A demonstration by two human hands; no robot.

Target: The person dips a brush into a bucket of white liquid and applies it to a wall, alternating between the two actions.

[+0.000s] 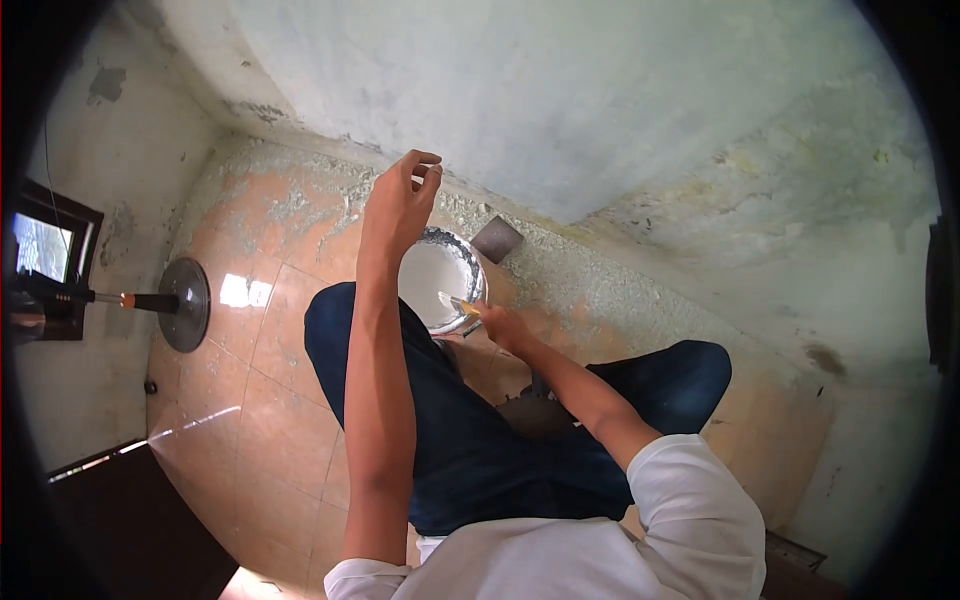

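My right hand (505, 328) grips a paintbrush (462, 304) by its handle. The pale bristles point into the mouth of a bucket (480, 275), which holds white paint (432, 278) and has smears around its rim. My left hand (400, 200) is raised beyond the bucket, close to the base of the wall in this view. Its fingers are loosely bent, with a gap between thumb and forefinger and nothing visible in them. A dark square piece (497, 240) lies on the floor beside the bucket.
The wall (480, 100) ahead has stained, worn patches. Flakes of old paint (570, 285) litter the tiled floor (285, 420) along its foot. On the left stands a pole on a round dark base (186, 305). My bent knees flank the bucket.
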